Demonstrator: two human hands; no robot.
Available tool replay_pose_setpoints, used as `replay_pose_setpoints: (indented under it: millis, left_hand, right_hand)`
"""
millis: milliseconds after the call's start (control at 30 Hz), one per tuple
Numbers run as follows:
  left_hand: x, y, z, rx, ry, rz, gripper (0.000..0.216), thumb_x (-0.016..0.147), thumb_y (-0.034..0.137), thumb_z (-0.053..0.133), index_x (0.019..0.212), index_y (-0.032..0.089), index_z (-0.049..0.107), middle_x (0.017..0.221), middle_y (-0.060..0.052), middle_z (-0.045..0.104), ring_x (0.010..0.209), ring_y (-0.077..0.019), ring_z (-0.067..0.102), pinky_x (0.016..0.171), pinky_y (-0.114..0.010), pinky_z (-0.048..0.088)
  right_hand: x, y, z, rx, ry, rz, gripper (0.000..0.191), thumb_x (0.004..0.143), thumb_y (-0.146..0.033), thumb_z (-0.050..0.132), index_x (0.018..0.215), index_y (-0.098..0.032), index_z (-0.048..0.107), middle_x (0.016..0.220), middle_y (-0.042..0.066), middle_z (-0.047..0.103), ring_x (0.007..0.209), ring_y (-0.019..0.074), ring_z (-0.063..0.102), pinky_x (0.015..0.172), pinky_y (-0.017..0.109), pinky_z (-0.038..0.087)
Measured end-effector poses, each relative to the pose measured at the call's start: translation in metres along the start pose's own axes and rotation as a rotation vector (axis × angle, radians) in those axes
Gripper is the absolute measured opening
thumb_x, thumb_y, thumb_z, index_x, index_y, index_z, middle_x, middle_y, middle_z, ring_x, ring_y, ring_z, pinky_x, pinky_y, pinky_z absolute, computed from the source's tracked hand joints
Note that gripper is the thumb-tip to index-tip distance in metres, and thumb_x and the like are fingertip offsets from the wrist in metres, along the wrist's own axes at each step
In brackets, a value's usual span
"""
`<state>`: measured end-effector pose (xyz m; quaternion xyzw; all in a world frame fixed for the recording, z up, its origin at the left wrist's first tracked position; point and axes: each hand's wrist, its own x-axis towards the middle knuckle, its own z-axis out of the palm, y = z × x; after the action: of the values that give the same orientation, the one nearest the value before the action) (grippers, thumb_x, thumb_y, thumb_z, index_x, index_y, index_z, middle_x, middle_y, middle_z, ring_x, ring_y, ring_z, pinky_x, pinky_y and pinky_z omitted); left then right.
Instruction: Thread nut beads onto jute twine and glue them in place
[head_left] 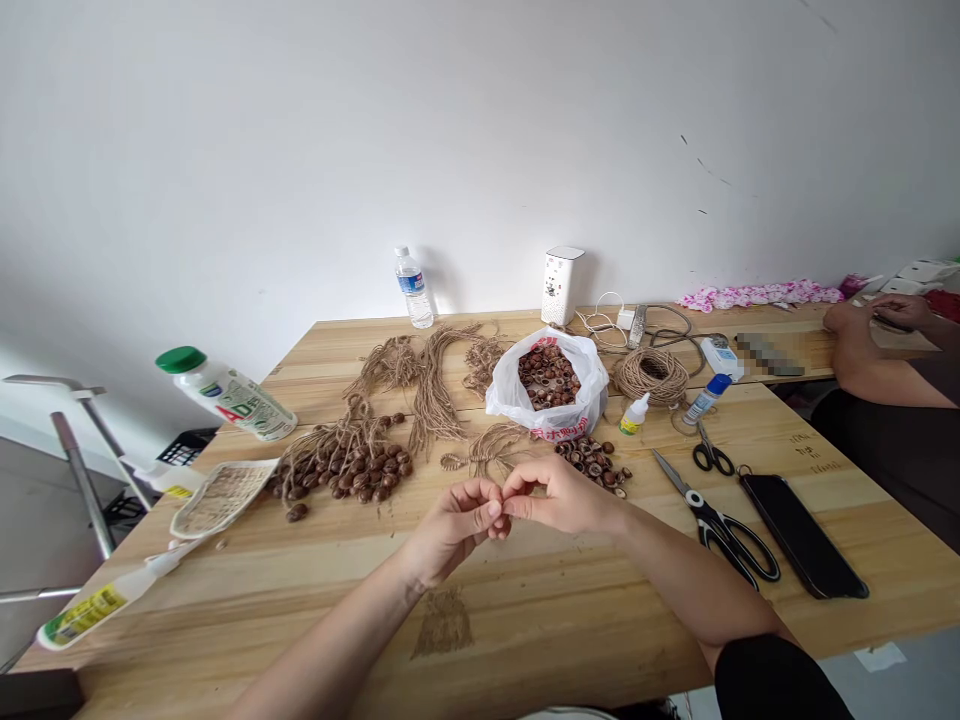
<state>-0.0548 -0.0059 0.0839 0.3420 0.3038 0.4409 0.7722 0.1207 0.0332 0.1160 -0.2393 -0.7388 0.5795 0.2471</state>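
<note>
Head camera: the left hand (454, 525) and the right hand (559, 497) meet over the middle of the table (525, 640), a little in from its near edge. Both are closed to a narrow pinch with the fingertips touching each other; what sits between them is too small to make out. Just beyond the knuckles lies a knotted jute piece (487, 452) with nothing on it, and beside the right hand, toward the far edge, a scatter of loose brown beads (596, 463). Farther out on that side stands an open plastic bag (551, 400) full of the same beads. Toward the left edge lies a heap of beaded cords (345, 468), which look finished. Behind it, toward the far edge, bundles of plain jute cords (431, 375) carry no beads. Judging by this, a good share is done, yet much cord and many beads remain unused. Near the right edge lie a twine coil (651, 375), two glue bottles (636, 413), large scissors (720, 525) and a dark phone (802, 535). At the far right corner another person's hand (862, 320) rests.
</note>
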Motion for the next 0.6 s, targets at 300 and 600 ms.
replay_pose_setpoints:
  millis: [300, 600]
  left_hand:
    - [0.0019, -0.0018, -0.0048, 0.197, 0.057, 0.079, 0.021, 0.064, 0.027, 0.077, 0.067, 0.012, 0.062, 0.057, 0.000, 0.058, 0.054, -0.0094, 0.049, 0.055, -0.023, 0.040]
    - [0.0041, -0.0021, -0.0067, -0.036, -0.009, 0.003, 0.020, 0.064, 0.025, 0.077, 0.070, 0.012, 0.063, 0.061, -0.003, 0.064, 0.056, -0.0096, 0.056, 0.057, -0.021, 0.041]
  right_hand:
    - [0.0006, 0.0042, -0.0021, -0.396, 0.108, -0.121, 0.011, 0.082, -0.021, 0.059, 0.079, -0.014, 0.067, 0.073, 0.003, 0.068, 0.066, 0.0120, 0.059, 0.060, 0.021, 0.044]
    - [0.0004, -0.0003, -0.0035, -0.310, 0.092, -0.113, 0.014, 0.086, -0.023, 0.055, 0.083, -0.013, 0.065, 0.076, 0.004, 0.069, 0.067, 0.0125, 0.062, 0.061, 0.022, 0.048]
